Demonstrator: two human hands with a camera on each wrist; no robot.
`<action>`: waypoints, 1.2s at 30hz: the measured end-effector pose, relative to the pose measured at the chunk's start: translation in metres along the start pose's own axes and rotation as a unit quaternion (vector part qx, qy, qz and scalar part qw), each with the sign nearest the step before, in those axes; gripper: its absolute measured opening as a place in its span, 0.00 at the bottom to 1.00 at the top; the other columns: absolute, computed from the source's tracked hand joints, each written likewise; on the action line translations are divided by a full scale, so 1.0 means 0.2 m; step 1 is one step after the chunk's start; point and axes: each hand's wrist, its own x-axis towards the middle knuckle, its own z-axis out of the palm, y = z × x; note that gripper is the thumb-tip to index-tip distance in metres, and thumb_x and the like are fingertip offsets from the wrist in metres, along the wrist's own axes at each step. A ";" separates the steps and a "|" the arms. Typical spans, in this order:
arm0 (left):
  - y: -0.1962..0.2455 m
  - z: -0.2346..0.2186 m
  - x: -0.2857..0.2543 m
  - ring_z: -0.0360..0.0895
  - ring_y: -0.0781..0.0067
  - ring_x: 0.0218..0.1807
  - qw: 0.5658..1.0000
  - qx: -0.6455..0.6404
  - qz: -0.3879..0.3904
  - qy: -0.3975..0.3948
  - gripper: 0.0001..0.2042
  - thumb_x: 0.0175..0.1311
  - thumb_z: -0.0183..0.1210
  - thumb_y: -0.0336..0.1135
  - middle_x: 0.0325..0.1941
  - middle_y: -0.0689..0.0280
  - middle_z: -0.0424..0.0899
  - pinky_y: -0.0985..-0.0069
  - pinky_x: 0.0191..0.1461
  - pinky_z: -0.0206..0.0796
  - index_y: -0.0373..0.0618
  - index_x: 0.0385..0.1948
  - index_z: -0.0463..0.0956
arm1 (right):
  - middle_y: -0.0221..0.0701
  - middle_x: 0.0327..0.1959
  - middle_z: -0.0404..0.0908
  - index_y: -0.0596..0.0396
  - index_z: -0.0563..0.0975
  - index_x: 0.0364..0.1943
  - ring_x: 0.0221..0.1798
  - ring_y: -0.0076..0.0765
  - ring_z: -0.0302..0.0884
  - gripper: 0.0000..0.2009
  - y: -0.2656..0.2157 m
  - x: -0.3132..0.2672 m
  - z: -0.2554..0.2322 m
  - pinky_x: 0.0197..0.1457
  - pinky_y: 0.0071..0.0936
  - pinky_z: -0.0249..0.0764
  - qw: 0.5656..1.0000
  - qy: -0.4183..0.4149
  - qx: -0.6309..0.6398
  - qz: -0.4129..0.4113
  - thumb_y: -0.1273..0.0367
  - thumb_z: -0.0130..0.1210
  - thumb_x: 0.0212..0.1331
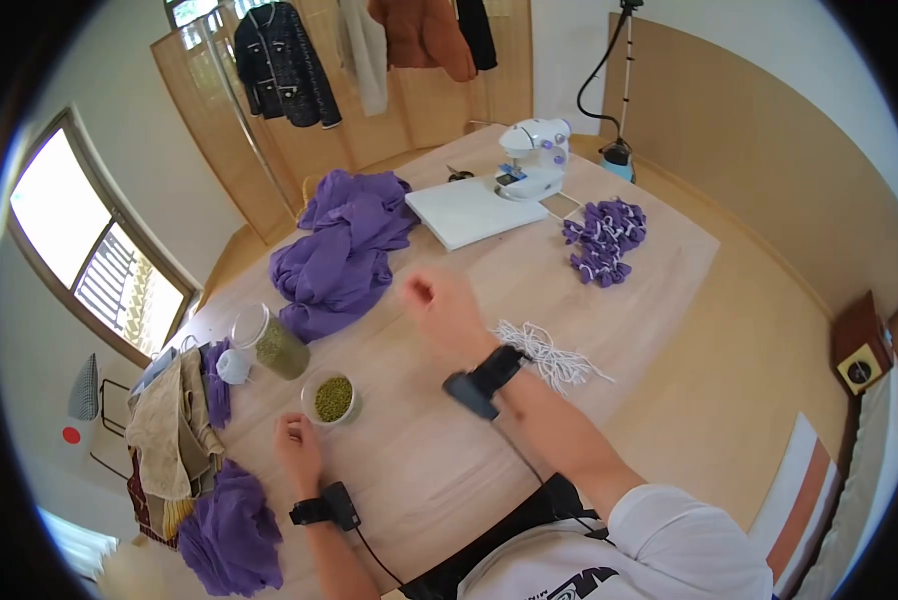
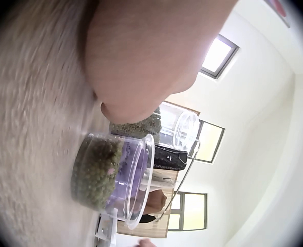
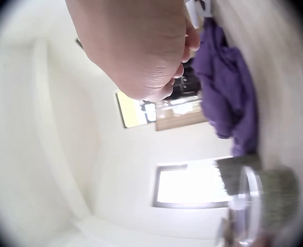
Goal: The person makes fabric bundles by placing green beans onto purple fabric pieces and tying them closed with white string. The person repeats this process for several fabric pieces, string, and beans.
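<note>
My left hand (image 1: 299,450) rests on the table with its fingers loosely curled. It lies right beside a small clear round tub (image 1: 309,402) of green mung beans (image 1: 334,399). Close up in the left wrist view, the tub (image 2: 124,198) stands uncovered, filled partway. Over the middle of the table, my right hand (image 1: 447,315) is blurred, its fingers curled in and nothing showing in them. Its palm side (image 3: 141,56) fills the top of the right wrist view. Behind the tub, a taller clear jar (image 1: 281,347) holds more green beans.
Purple cloth (image 1: 344,245) is heaped at the back left, beside a white board (image 1: 474,215) and a white sewing machine (image 1: 536,160). White cords (image 1: 559,360) lie to the right, with a gathered purple piece (image 1: 607,240) beyond. Tan fabric (image 1: 174,430) and more purple cloth (image 1: 231,530) are at left.
</note>
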 end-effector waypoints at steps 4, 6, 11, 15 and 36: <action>-0.04 0.03 0.01 0.69 0.75 0.21 0.999 -0.041 0.009 0.017 0.04 0.60 0.60 0.29 0.28 0.64 0.75 0.75 0.27 0.61 0.39 0.32 0.78 | 0.43 0.35 0.83 0.55 0.78 0.38 0.42 0.50 0.80 0.13 0.18 0.25 -0.52 0.45 0.41 0.75 0.977 0.023 -0.214 0.005 0.61 0.62 0.57; -0.03 0.03 0.02 0.69 0.76 0.20 0.999 -0.009 0.045 0.015 0.04 0.60 0.60 0.28 0.31 0.64 0.76 0.75 0.27 0.61 0.38 0.33 0.77 | 0.45 0.52 0.78 0.49 0.75 0.53 0.56 0.56 0.74 0.27 0.41 0.30 -0.81 0.59 0.46 0.69 0.923 0.001 -0.380 0.056 0.51 0.64 0.52; 0.06 0.01 0.00 0.69 0.76 0.20 0.998 0.010 0.060 -0.010 0.03 0.59 0.60 0.25 0.35 0.63 0.76 0.75 0.27 0.61 0.36 0.31 0.76 | 0.45 0.79 0.44 0.31 0.61 0.72 0.79 0.70 0.37 0.51 0.75 0.17 -1.26 0.72 0.73 0.47 0.792 -0.099 -0.496 0.343 0.35 0.65 0.39; 0.07 0.02 0.00 0.67 0.76 0.20 0.998 -0.007 0.058 -0.012 0.03 0.59 0.59 0.24 0.36 0.63 0.76 0.76 0.27 0.60 0.36 0.30 0.75 | 0.47 0.73 0.55 0.37 0.64 0.71 0.74 0.71 0.50 0.43 0.68 0.04 -1.16 0.69 0.69 0.55 0.795 -0.115 -0.505 0.315 0.40 0.63 0.49; 0.13 0.01 0.00 0.64 0.79 0.20 0.999 0.009 0.045 -0.012 0.03 0.60 0.59 0.25 0.36 0.62 0.77 0.77 0.26 0.55 0.36 0.28 0.75 | 0.41 0.55 0.81 0.48 0.80 0.56 0.59 0.50 0.75 0.32 0.99 0.38 -1.59 0.70 0.45 0.57 0.799 -0.192 -0.497 0.278 0.39 0.50 0.61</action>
